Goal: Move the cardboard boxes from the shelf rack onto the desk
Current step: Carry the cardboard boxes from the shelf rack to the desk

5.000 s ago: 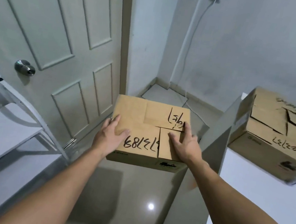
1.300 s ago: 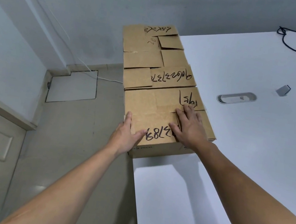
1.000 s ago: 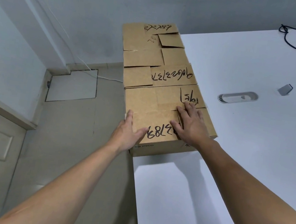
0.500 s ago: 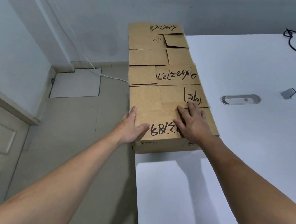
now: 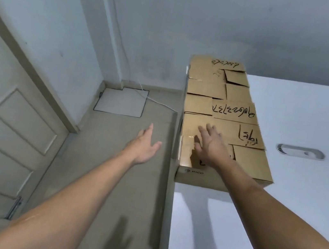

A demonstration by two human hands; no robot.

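Near box (image 5: 246, 159): on worktop (image 5: 296, 210), left edge, butted against far box (image 5: 219, 87).
Right hand (image 5: 211, 147): fingers spread, empty, over box top.
Left hand (image 5: 145, 143): fingers apart, empty, beside box, above floor.
Long axis: box row runs away from hands.

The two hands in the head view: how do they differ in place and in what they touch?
The left hand hangs open over the floor, beside the desk, touching nothing. The right hand is spread above the top of the nearest cardboard box; whether it touches the top cannot be told. The left hand lies nearer the door, the right nearer the desk. Both are open, fingers stretched forward, and neither grips a box.
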